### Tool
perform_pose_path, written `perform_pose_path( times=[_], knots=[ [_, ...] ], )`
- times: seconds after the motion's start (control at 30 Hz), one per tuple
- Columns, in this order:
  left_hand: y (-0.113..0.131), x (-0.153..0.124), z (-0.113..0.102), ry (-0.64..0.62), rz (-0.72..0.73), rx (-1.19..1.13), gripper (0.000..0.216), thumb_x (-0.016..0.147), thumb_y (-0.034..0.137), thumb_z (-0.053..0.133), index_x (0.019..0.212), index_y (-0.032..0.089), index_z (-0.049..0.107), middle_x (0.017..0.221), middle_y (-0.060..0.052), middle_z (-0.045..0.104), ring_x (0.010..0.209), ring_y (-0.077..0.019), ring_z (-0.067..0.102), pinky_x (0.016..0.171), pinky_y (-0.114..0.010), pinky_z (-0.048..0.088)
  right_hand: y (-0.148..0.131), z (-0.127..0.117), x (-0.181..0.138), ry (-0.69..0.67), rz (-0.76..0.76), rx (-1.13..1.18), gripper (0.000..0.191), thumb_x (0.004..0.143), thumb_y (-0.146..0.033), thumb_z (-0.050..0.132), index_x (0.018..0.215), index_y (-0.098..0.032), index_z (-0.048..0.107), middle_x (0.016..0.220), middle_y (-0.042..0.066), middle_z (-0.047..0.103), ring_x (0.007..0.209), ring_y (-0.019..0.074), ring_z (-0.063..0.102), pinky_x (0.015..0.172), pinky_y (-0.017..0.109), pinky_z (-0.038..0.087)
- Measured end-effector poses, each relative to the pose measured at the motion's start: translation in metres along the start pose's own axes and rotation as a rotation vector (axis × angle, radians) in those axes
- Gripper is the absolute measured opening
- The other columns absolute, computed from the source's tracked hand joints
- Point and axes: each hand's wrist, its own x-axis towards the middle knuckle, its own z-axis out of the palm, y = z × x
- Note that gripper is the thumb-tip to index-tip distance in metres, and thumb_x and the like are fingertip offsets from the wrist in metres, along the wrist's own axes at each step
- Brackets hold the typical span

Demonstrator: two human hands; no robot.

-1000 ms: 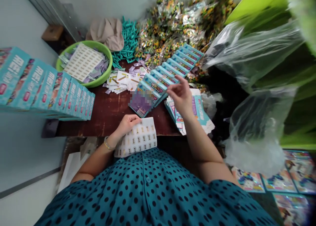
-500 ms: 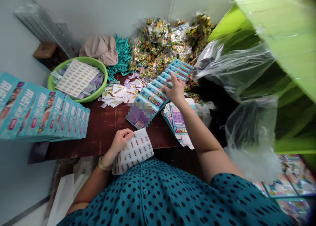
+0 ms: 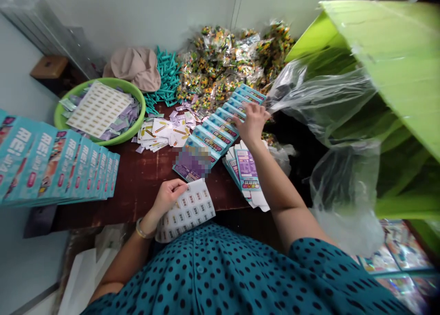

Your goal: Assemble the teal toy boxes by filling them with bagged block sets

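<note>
My left hand pinches the upper edge of a white sheet of small oval stickers, which droops in front of my shirt. My right hand rests over the right side of a slanting row of overlapping blue cartons. Its thumb and fingers are apart, the fingertips at the cartons, and I see nothing held in it. The nearest carton shows a purple face, partly blurred out. Under my right forearm lies a stack of flat purple and white cartons.
A green basin holds small packets and another sticker sheet. Behind are teal sticks, a beige cloth cap and bagged colourful pieces. Printed cards lie mid-table. Blue boxes stand left; a green carton with clear plastic stands right.
My right hand has shifted slightly right and down along the carton row, its fingers now more curled. My left hand still holds the sticker sheet. The view has turned slightly.
</note>
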Motion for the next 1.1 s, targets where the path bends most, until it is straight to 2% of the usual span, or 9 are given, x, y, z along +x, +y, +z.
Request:
perform_pose_path(
  times=[0.07,0.17,0.23,0.27,0.37,0.5,0.8,1.0,1.1],
  knots=[
    [0.005,0.0,0.004,-0.002,0.021,0.015,0.03,0.085,0.042,0.067,0.073,0.015,0.074,0.063,0.0,0.064,0.057,-0.0114,0.05,0.054,-0.023,0.035,-0.025,-0.017,-0.033,-0.064,-0.159,0.163,0.039,0.091,-0.04,0.067,0.126,-0.022,0.067,0.131,0.014,0.064,0.125,0.0343,0.056,0.107,0.057,0.043],
    [0.013,0.0,0.009,-0.056,0.096,0.038,0.029,0.089,0.041,0.066,0.078,0.016,0.076,0.067,-0.001,0.069,0.058,-0.0121,0.055,0.055,-0.023,0.039,-0.061,-0.039,-0.098,-0.608,-0.424,0.528,0.032,0.094,-0.04,0.065,0.121,-0.023,0.07,0.113,0.009,0.072,0.099,0.0241,0.067,0.089,0.04,0.055],
    [0.018,0.0,0.009,-0.081,0.169,0.095,0.024,0.09,0.038,0.067,0.086,0.017,0.077,0.077,-0.002,0.074,0.066,-0.0139,0.062,0.063,-0.024,0.045,-0.07,-0.046,-0.133,-0.877,-0.418,0.648,0.019,0.096,-0.034,0.063,0.104,-0.021,0.074,0.096,0.005,0.075,0.083,0.0187,0.068,0.077,0.032,0.055],
    [0.019,0.0,0.008,-0.072,0.205,0.15,0.02,0.089,0.036,0.07,0.092,0.018,0.078,0.085,-0.003,0.077,0.073,-0.0152,0.066,0.07,-0.025,0.048,-0.07,-0.046,-0.145,-0.915,-0.354,0.654,0.016,0.096,-0.03,0.062,0.095,-0.02,0.075,0.089,0.004,0.075,0.079,0.0172,0.068,0.074,0.029,0.054],
    [0.019,-0.002,0.002,0.014,0.28,0.356,0.013,0.087,0.028,0.075,0.097,0.02,0.078,0.097,-0.004,0.078,0.086,-0.0175,0.07,0.08,-0.027,0.049,-0.054,-0.045,-0.161,-0.851,-0.15,0.58,0.012,0.093,-0.024,0.064,0.094,-0.02,0.074,0.083,0.002,0.074,0.074,0.0163,0.066,0.07,0.028,0.052],
    [0.016,-0.006,-0.002,0.013,0.337,0.394,0.014,0.093,0.024,0.069,0.083,0.019,0.078,0.081,-0.002,0.074,0.073,-0.0145,0.067,0.069,-0.025,0.047,-0.03,-0.046,-0.163,-0.827,-0.171,0.562,0.024,0.093,-0.024,0.064,0.114,-0.022,0.074,0.091,0.004,0.073,0.079,0.0178,0.067,0.075,0.031,0.053],
    [0.021,-0.019,0.012,-0.023,0.423,0.314,0.022,0.093,0.033,0.072,0.11,0.022,0.081,0.099,-0.005,0.082,0.082,-0.017,0.075,0.076,-0.026,0.055,-0.027,-0.05,-0.186,-0.69,-0.052,0.731,0.014,0.085,-0.031,0.077,0.077,-0.021,0.073,0.078,0.002,0.069,0.07,0.0158,0.063,0.063,0.028,0.049],
    [0.022,-0.022,0.019,-0.125,0.207,0.137,0.022,0.093,0.036,0.068,0.093,0.02,0.083,0.092,-0.005,0.082,0.079,-0.0185,0.076,0.069,-0.024,0.056,-0.024,-0.052,-0.196,-0.596,-0.059,0.736,0.021,0.09,-0.039,0.074,0.077,-0.023,0.076,0.079,0.003,0.073,0.071,0.0177,0.066,0.068,0.032,0.052],
    [0.023,-0.022,0.022,-0.097,0.105,0.067,0.025,0.089,0.038,0.073,0.1,0.018,0.083,0.093,-0.007,0.082,0.079,-0.019,0.075,0.069,-0.025,0.057,-0.022,-0.056,-0.199,-0.579,-0.067,0.721,0.022,0.093,-0.041,0.069,0.081,-0.024,0.078,0.082,0.004,0.074,0.074,0.0186,0.068,0.07,0.033,0.055]
  ],
)
